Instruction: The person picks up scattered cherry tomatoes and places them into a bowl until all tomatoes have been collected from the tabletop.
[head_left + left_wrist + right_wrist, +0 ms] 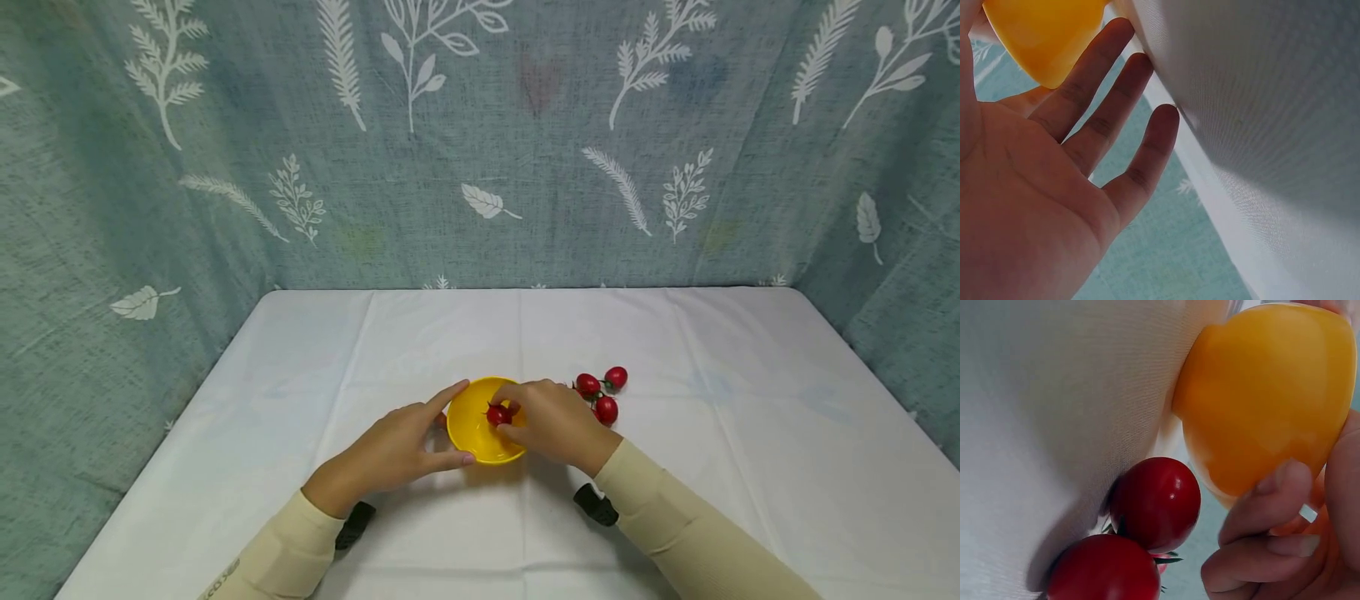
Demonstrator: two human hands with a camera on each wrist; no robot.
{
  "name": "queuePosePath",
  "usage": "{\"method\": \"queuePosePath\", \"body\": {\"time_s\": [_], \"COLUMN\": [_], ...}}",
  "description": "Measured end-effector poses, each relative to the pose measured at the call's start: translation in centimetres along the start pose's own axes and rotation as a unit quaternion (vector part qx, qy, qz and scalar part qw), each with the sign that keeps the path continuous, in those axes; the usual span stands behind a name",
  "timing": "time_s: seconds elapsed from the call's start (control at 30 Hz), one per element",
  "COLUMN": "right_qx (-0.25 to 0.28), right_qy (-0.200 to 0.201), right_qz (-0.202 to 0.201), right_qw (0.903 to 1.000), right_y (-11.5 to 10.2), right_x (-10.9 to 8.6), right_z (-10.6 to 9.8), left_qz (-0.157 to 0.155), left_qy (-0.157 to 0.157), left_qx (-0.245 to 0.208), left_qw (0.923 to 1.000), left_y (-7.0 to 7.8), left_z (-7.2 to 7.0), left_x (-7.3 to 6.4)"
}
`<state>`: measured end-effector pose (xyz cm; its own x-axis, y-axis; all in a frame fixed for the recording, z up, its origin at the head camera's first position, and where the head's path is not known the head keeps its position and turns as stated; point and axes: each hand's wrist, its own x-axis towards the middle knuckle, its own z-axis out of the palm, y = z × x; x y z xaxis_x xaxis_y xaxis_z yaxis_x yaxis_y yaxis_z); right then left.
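A small yellow bowl stands on the white cloth in front of me. My left hand holds it from the left, thumb and index finger spread along the rim; in the left wrist view the other fingers of that hand extend loosely beside the bowl. Over the inside of the bowl, my right hand pinches a red cherry tomato between thumb and fingers. The right wrist view has the curled fingers by the bowl's outer wall, and the pinched tomato is hidden there.
Several cherry tomatoes with green stems lie on the cloth just right of my right hand, two of them large in the right wrist view. A white cloth covers the table, and a leaf-patterned green curtain hangs behind it and at both sides.
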<state>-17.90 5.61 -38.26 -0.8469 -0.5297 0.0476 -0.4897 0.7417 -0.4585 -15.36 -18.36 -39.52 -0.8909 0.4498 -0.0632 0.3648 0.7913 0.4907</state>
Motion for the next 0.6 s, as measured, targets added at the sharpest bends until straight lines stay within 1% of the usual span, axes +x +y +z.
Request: {"method": "queuePosePath", "body": {"time_s": [0.2,0.47,0.53,0.6], "right_qx": [0.013,0.006,0.002,-0.004], "right_qy": [-0.012,-0.026,-0.021,-0.007], "right_qz": [0.003,0.01,0.009,0.004], "right_qw": [0.9998,0.9996,0.9997,1.0], "right_y": [-0.03,-0.13,-0.09,-0.02], "right_x": [0.26,0.27,0.08,-0.24], "right_z": [0.06,-0.05,-0.14,-0.3], "left_qz": [0.001,-0.002,-0.005,-0.005], "left_qy": [-0.001,0.001,0.001,0.004], "left_qx": [-0.004,-0.008,-0.008,-0.007], "left_qw": [1.0,1.0,1.0,1.0], "left_y": [-0.03,-0.01,0.0,0.02], "left_z": [-0.06,0.04,0.02,-0.01], "left_x": [0.01,-0.03,-0.03,0.0]}}
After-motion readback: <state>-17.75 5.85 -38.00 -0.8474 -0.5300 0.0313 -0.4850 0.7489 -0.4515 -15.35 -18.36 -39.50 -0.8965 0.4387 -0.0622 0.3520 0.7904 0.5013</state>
